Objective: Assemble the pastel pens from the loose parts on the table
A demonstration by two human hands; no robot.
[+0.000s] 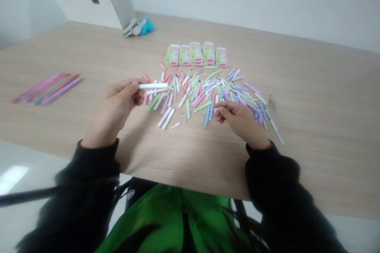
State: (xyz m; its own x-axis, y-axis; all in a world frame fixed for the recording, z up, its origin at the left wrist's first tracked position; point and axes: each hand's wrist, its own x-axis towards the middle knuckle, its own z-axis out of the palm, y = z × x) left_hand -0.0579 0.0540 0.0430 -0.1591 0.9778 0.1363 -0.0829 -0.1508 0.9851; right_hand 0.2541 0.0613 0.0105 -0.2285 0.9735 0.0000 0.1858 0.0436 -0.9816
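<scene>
My left hand [126, 93] is closed around the end of a white pen barrel [154, 86], held level above the table and pointing right. Below and beyond it spreads a pile of loose pen parts [202, 91] in white, red, green, blue and purple, with thin white refills among them. At the pile's near right side, my right hand [233, 116] has thumb and fingers pinched together. A small white tip shows at those fingers, too little to name. Two white barrels [166, 118] lie side by side in front of the pile.
Small green and pink boxes [196, 54] stand in a row behind the pile. Assembled-looking coloured sticks [47, 89] lie at the left. Grey and blue gloves [139, 27] rest beside a white box [89, 8] at the back left. The table's near edge is by my body.
</scene>
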